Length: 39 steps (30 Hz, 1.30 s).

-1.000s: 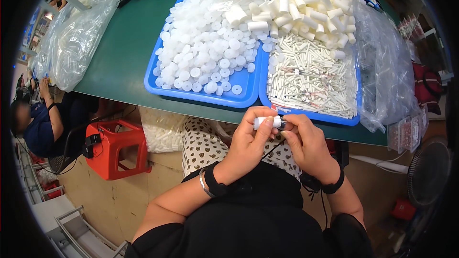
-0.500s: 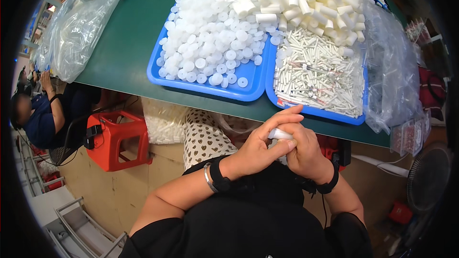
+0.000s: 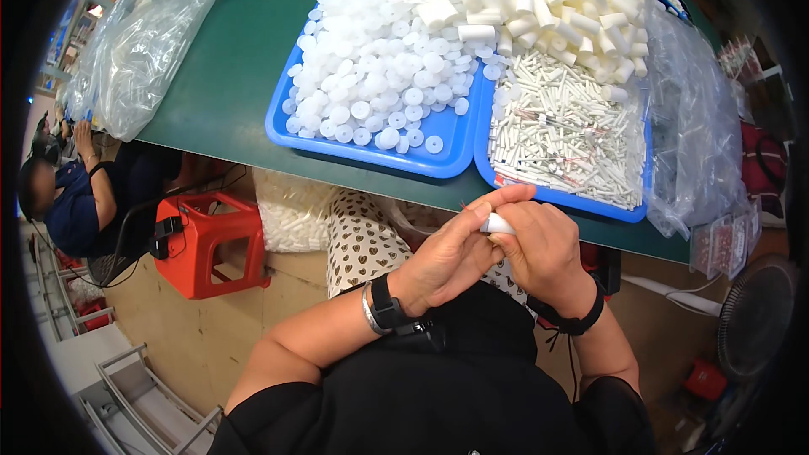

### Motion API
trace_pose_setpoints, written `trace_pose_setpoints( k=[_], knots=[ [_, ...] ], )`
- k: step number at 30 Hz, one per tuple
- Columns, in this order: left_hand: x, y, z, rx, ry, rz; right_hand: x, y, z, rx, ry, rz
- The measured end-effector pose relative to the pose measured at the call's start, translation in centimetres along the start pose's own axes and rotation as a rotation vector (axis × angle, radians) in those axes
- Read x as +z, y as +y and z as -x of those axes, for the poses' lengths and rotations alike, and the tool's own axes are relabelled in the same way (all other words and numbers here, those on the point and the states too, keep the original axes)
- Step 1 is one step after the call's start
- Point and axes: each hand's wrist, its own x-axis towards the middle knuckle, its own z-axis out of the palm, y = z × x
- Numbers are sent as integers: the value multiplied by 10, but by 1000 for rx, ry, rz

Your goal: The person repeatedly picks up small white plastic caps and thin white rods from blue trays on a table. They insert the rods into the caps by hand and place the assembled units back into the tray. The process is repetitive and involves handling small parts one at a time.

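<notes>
Compared with a second ago, both hands have come down from the table edge toward the lap: the left hand (image 3: 451, 257) and right hand (image 3: 539, 248) close together around one small white tube (image 3: 497, 224), probably pressing a part on. At twelve o'clock stand two blue trays: left tray (image 3: 371, 152) with countless caps, right tray (image 3: 556, 194) with sticks.

Two blue trays (image 3: 438, 164) sit side by side on one green table (image 3: 227, 76), upper centre of the frame: the left heaped with white round caps (image 3: 379, 76), the right with thin white sticks (image 3: 565, 135), both too many to count. Two hands (image 3: 497, 253) meet at centre frame around one small white piece (image 3: 497, 224). One red stool (image 3: 211, 244) stands at left, one fan (image 3: 754, 316) at lower right.
</notes>
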Motion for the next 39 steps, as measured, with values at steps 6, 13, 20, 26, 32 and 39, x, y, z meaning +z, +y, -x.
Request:
trace_pose_setpoints(
  k=[6,13,20,26,32,39],
  knots=[
    [-1,-12,-2,86,17,54,12,-16,-1,92,46,-21],
    [1,-2,0,60,93,-38,24,-16,2,214,96,-184],
    [-1,-14,0,166,78,-103,34,-27,4,228,97,-112],
    [-4,-3,1,140,100,-56,37,-26,-4,333,113,-327],
    [-4,-9,9,176,170,-350,41,-32,-2,467,79,-536],
    [-3,10,19,108,173,-300,22,-23,-6,953,-239,-1680]
  ],
)
